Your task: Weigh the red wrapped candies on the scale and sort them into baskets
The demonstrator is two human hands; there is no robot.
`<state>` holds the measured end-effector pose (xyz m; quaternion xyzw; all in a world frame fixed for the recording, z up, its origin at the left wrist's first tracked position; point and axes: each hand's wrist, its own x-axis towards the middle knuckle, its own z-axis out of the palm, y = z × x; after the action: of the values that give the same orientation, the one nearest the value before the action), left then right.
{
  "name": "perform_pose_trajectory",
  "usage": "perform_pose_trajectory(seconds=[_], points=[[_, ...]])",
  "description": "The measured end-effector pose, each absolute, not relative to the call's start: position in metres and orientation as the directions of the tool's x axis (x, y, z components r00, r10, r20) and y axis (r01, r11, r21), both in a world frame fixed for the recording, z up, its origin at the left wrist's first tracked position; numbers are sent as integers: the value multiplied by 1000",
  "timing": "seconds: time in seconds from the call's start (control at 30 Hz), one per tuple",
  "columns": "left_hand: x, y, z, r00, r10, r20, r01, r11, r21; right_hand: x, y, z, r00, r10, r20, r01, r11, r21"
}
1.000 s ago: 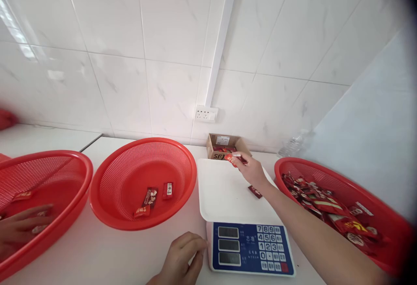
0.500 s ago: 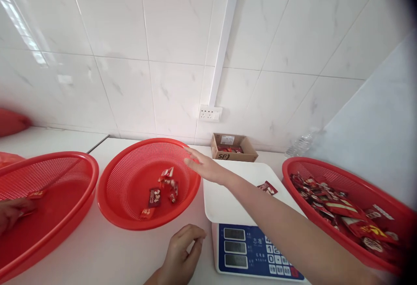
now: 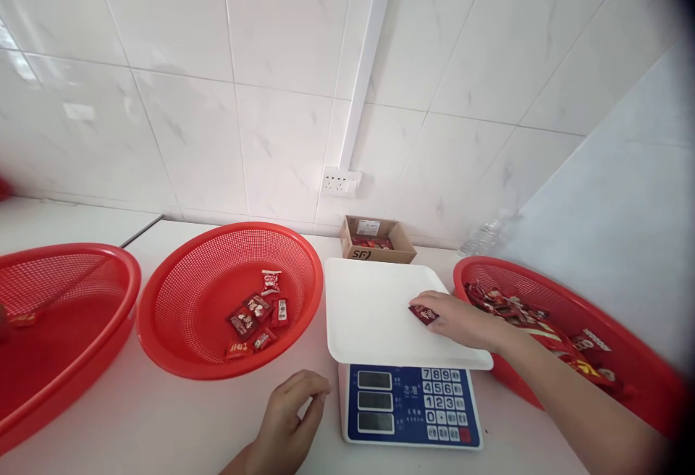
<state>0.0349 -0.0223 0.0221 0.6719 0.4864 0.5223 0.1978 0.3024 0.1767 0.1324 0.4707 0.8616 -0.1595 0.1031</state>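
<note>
My right hand (image 3: 448, 316) is on the white pan (image 3: 369, 308) of a digital scale (image 3: 410, 406), its fingers closed on a small dark red snack packet (image 3: 423, 313). My left hand (image 3: 293, 413) rests on the table in front of the scale's left side, fingers curled toward the thumb with nothing seen in them. Beyond it sits a round red plastic basket (image 3: 190, 301) with several small snack packets, among them a red and white one (image 3: 271, 282) and a dark red one (image 3: 242, 321).
On the right, another red basket (image 3: 543, 279) holds a heap of red packets. A cardboard box (image 3: 380, 250) with packets stands behind the scale, near clear plastic (image 3: 483, 236). A third red basket (image 3: 108, 323) is at left, with part of another person's hand (image 3: 3, 323) at the edge.
My right hand has moved from above the middle basket to the scale pan and taken hold of the packet there. More packets now lie settled in that basket. The view has shifted slightly.
</note>
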Motion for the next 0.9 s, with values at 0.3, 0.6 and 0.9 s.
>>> perform_pose_trajectory(seconds=[0.3, 0.6, 0.9], points=[[35, -18, 16, -91, 901, 424, 450, -343, 824, 244, 179, 144, -570, 773, -279, 801, 448, -397], [25, -12, 17, -245, 903, 354, 398, -240, 886, 190, 159, 185, -616, 773, 151, 202, 341, -918], [31, -19, 21, -244, 933, 265, 345, -172, 923, 387, 206, 135, -105, 991, -87, 975, 85, -207]])
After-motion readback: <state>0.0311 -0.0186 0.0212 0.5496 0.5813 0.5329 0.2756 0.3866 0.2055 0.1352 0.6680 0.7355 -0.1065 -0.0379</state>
